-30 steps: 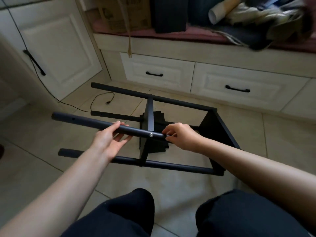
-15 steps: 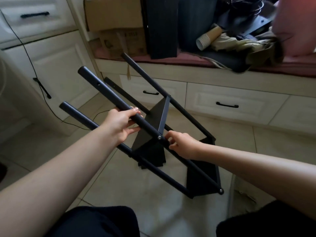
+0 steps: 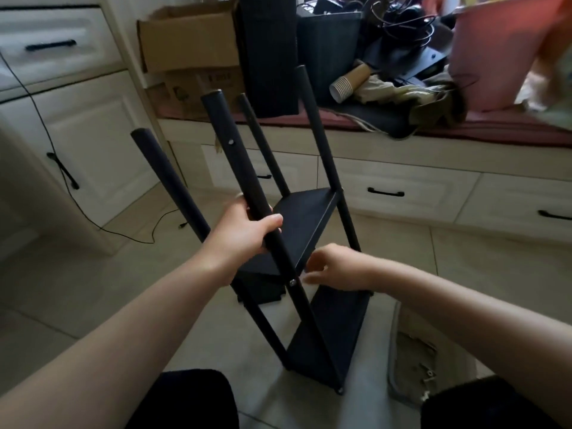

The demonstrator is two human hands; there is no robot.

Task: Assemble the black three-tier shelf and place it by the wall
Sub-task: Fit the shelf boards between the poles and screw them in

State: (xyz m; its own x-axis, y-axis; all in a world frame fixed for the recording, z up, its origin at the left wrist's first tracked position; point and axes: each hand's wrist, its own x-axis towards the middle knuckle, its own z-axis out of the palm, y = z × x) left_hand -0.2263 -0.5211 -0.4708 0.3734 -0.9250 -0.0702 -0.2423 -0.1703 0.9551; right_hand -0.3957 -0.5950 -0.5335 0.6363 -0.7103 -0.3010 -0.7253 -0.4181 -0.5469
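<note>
Presently the shelf (image 3: 312, 230) stood near-upright on the floor (image 3: 77, 283), posts tilted away leftward; left hand (image 3: 244, 233) gripped the near post (image 3: 244, 187), right hand (image 3: 337, 267), loosely spread and empty, beside the middle tier

We see a dim indoor scene lit by soft daylight that seems to come from the upper right, where the pink cushion (image 3: 495, 54) glows brightest and its far edge washes out. The tiled floor (image 3: 77, 289) carries a pale, diffuse sheen and no hard shadows. The black shelf frame (image 3: 312, 224) reads almost as a flat silhouette, its surface detail lost in darkness. Motion blur softens the right hand (image 3: 337, 267) and the upper right corner of the view. Wide-angle distortion bends the cabinet (image 3: 93, 128) lines at the left edge and stretches both forearms toward the lower corners.
</note>
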